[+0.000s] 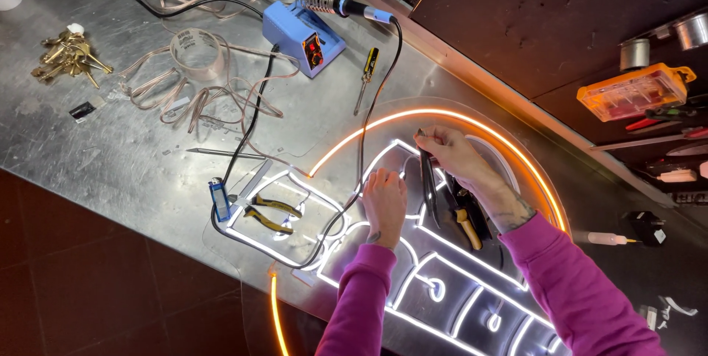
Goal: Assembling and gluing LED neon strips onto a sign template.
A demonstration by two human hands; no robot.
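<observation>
Right hand (pixel 451 151) grips a dark tool (pixel 428 186) over the lit neon sign (pixel 413 253); left hand (pixel 385 197) presses flat beside it; tubing being seated, steadiness required

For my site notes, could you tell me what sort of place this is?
Probably a sign-making workshop: a lit neon-style sign lies on a metal workbench, with a blue soldering station and pliers beside it.

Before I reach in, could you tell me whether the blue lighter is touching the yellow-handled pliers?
Apart: the head view shows lit sign between the blue lighter and the yellow-handled pliers.
</observation>
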